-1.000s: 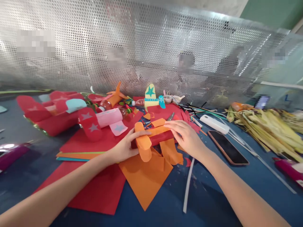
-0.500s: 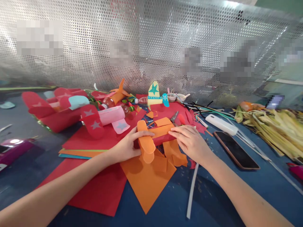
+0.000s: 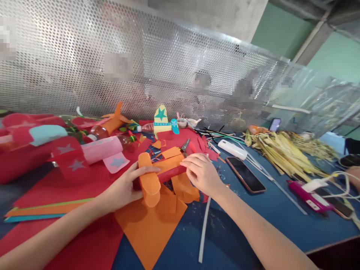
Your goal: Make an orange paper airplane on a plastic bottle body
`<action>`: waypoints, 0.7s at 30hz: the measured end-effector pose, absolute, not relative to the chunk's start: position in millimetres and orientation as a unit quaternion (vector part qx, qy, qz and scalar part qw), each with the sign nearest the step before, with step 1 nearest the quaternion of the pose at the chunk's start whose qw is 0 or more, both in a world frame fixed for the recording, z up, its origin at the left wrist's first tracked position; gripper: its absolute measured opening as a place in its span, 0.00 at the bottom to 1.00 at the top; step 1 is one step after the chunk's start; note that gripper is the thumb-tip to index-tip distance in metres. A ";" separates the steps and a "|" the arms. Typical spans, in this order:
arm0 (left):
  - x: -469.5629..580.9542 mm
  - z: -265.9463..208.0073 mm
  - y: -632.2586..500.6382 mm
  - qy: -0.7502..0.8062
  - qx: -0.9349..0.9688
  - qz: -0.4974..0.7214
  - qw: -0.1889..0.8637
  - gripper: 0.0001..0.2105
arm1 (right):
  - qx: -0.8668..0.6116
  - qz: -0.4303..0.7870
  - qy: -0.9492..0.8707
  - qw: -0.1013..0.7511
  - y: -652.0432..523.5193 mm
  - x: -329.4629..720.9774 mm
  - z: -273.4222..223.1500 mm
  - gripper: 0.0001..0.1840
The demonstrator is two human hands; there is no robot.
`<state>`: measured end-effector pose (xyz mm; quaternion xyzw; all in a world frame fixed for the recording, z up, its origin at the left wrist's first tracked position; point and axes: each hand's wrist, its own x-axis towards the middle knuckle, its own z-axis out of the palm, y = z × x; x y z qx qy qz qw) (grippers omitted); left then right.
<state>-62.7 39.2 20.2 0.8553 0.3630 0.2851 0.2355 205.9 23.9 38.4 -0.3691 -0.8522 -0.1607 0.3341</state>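
My left hand (image 3: 123, 185) is closed around the left part of an orange and red paper model (image 3: 168, 164), its fingers over the round-ended orange strips. The model has a red body with a flat orange strip along its top. At the right end, my right hand (image 3: 201, 172) pinches the edge with its fingertips together. Loose orange paper (image 3: 152, 232) lies beneath the model, over red sheets (image 3: 92, 243). Close behind my right hand are scissors (image 3: 185, 144), partly hidden among red paper scraps.
Paper-covered bottle models, one with a yellow star-marked fin (image 3: 161, 113), stand behind and left. To the right are a white glue gun-like tool (image 3: 232, 149), a phone (image 3: 245, 174), dried husks (image 3: 277, 150) and a magenta power strip (image 3: 311, 197). Another person's hand (image 3: 353, 176) shows at the right edge.
The view has swung to the right and tilted, so the table's things appear further left. The power strip and another person's hand now show. Both my hands keep their hold on the paper model.
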 end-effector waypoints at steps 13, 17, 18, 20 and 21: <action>-64.4 19.7 40.1 0.369 0.849 0.290 0.242 0.20 | -0.346 -0.151 -0.878 0.294 17.4 193.1 38.8 0.14; -65.5 15.8 42.1 0.368 0.840 0.305 0.256 0.18 | -0.343 -0.151 -0.881 0.289 16.9 188.8 36.4 0.15; -65.3 15.1 42.0 0.368 0.839 0.307 0.259 0.18 | -0.340 -0.152 -0.882 0.288 16.6 188.0 35.8 0.15; -64.6 13.8 41.1 0.371 0.833 0.315 0.262 0.18 | -0.337 -0.155 -0.883 0.289 15.7 186.4 35.1 0.15; -63.9 13.0 40.5 0.373 0.830 0.322 0.261 0.18 | -0.338 -0.157 -0.882 0.289 15.1 185.6 34.9 0.15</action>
